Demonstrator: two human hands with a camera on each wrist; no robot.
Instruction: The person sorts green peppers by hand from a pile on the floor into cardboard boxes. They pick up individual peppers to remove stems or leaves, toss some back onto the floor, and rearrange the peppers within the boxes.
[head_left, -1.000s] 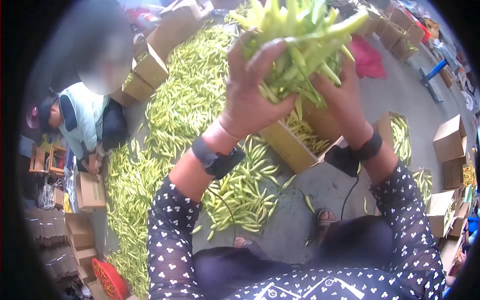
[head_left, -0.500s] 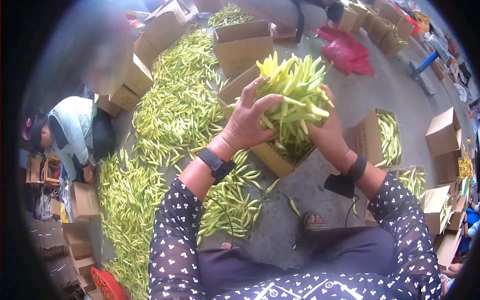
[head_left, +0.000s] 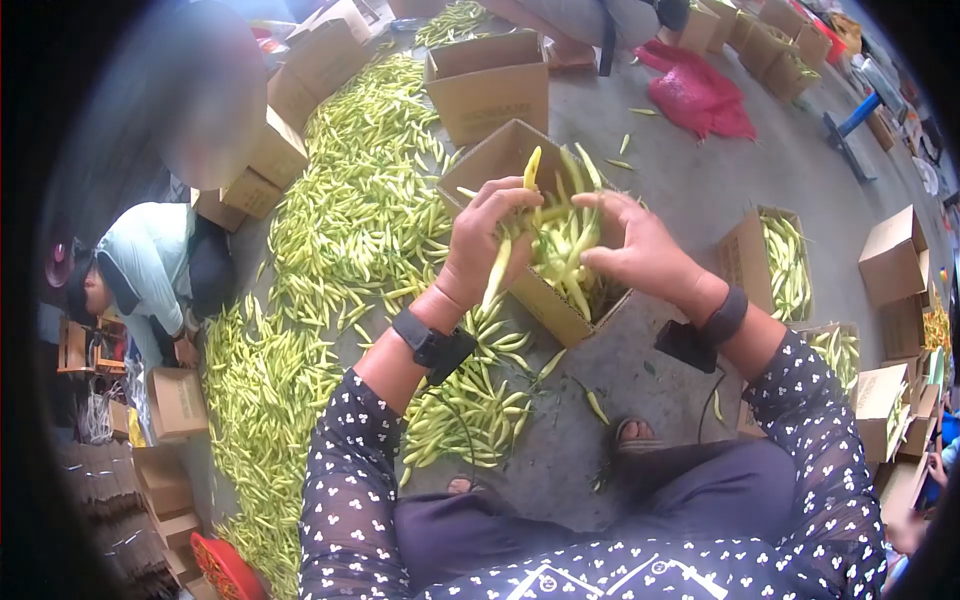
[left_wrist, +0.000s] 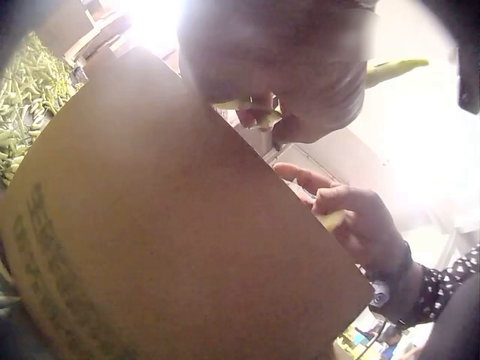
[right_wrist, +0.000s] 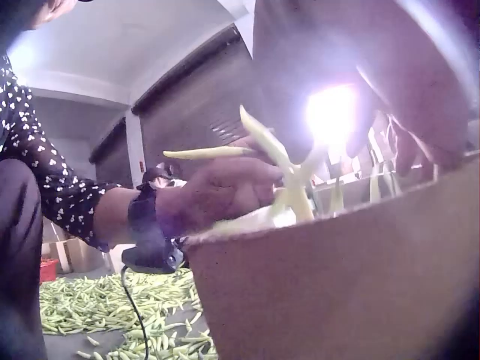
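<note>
Blown-out white glare in both wrist views

Floor [head_left: 690, 190]: plain grey, visible right of centre in the head view. Right wrist view: pale ceiling [right_wrist: 150, 49] at upper left; white pillar [right_wrist: 135, 150] below it, between dark wall panels [right_wrist: 199, 101]. Strong white glare [right_wrist: 332, 112] right of centre.

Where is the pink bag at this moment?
In the head view, the pink bag lies on the floor at the upper right, beyond the right hand and right of an open box.

Slender yellow-green peppers [head_left: 566, 245], some jutting upward, open brown carton [head_left: 548, 308]
</note>
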